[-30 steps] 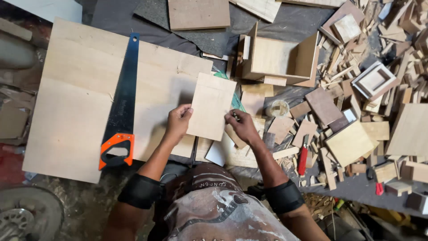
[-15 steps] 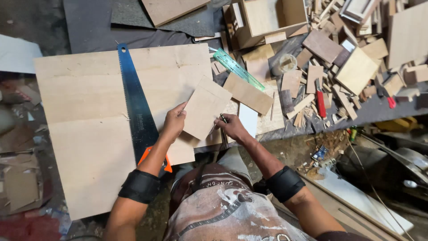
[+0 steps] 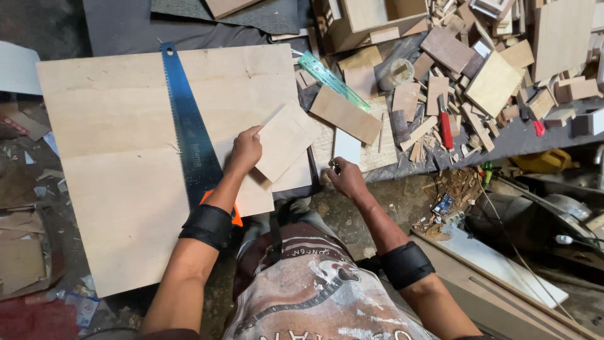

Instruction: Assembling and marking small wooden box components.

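My left hand (image 3: 245,150) grips a small pale plywood piece (image 3: 286,140) by its left edge and holds it tilted over the large plywood sheet (image 3: 119,126). My right hand (image 3: 345,179) is off the piece, at the bench's front edge, with its fingers pinched on a small dark object that I cannot make out. A blue-bladed handsaw (image 3: 185,132) with an orange handle lies on the large sheet, just left of my left forearm.
A green ruler (image 3: 330,79), a brown board (image 3: 345,114), a small jar (image 3: 396,72), a red-handled tool (image 3: 445,126) and several wood offcuts (image 3: 478,82) crowd the bench to the right. A wooden box (image 3: 365,19) stands at the back. Scraps litter the floor.
My right hand let go of the small plywood piece and dropped to the bench's front edge. My left hand keeps holding the piece. The view swung rightward.
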